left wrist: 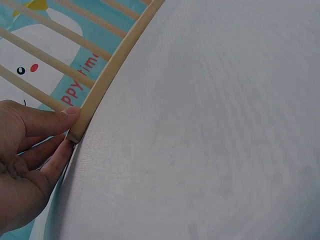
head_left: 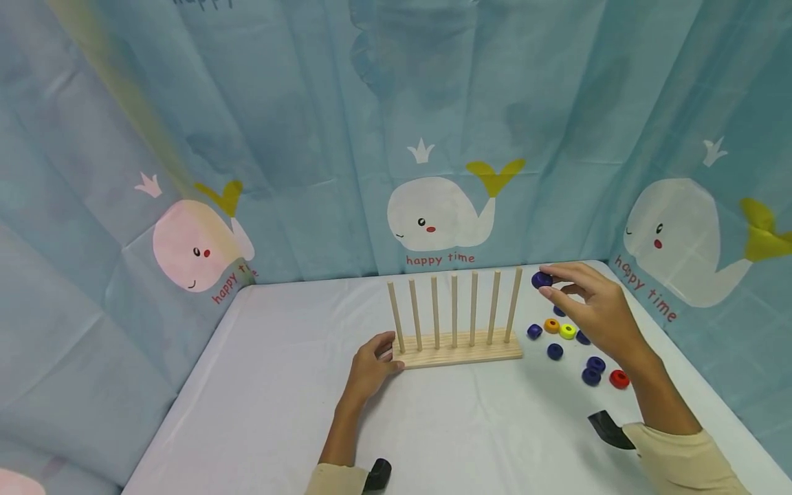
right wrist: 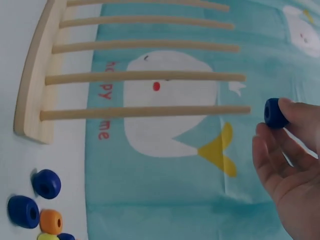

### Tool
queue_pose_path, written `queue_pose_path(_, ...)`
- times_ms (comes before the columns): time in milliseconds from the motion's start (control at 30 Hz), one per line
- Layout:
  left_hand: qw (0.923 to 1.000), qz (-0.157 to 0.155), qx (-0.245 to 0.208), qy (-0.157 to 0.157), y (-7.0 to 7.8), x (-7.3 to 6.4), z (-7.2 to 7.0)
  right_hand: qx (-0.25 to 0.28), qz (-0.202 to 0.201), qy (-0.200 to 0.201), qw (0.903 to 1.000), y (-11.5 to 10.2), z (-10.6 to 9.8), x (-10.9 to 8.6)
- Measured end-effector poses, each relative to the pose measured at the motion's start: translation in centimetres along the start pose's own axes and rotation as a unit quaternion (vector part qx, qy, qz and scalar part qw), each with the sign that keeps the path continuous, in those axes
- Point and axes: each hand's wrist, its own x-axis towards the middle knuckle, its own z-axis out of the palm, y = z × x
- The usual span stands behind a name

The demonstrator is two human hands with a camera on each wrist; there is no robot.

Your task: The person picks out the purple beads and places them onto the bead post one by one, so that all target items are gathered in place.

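Observation:
A wooden peg rack (head_left: 458, 353) stands on the white table, its row of several upright pegs bare. My left hand (head_left: 370, 370) grips the left end of its base; in the left wrist view the thumb (left wrist: 70, 111) lies on top and fingers are at the end edge. My right hand (head_left: 594, 306) pinches a dark blue bead (head_left: 541, 280) between thumb and fingertips, raised beside the top of the rightmost peg (head_left: 515, 302). In the right wrist view the held bead (right wrist: 274, 114) is just off that peg's tip, its hole facing the peg.
Right of the rack lie loose beads: several dark blue ones (head_left: 555, 351), an orange bead (head_left: 551, 326), a yellow bead (head_left: 568, 331) and a red bead (head_left: 619, 379). A blue curtain (head_left: 309, 137) printed with whales hangs behind the table (head_left: 278, 357) and at both sides.

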Motion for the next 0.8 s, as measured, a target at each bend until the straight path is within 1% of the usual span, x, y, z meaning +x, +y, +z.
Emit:
queue_pose_path(133, 1.0000, 0.003, -0.004, 0.000, 0.0, 0.0, 0.0, 0.014, -0.004, -0.003, 0.9999, -0.8, 0.3, 0.5)
queue_pose_path(333, 1.0000, -0.001, -0.006, 0.002, 0.0, 0.0, 0.1, 0.063, -0.006, -0.021, 0.9977, -2.0, 1.0, 1.3)
queue_pose_path(500, 0.9999, -0.005, -0.008, 0.006, 0.1, -0.1, 0.2, 0.076, -0.004, -0.030, 0.9967, -2.9, 1.7, 1.8)
queue_pose_path(633, 0.9999, -0.006, -0.015, 0.004, 0.2, -0.2, 0.2, 0.097, -0.004, -0.031, 0.9948, -3.4, 2.4, 2.2)
queue_pose_path(800, 0.9999, -0.008, -0.006, 0.007, 0.4, -0.2, 0.2, 0.109, -0.004, -0.037, 0.9933, -3.8, 3.3, 2.5)
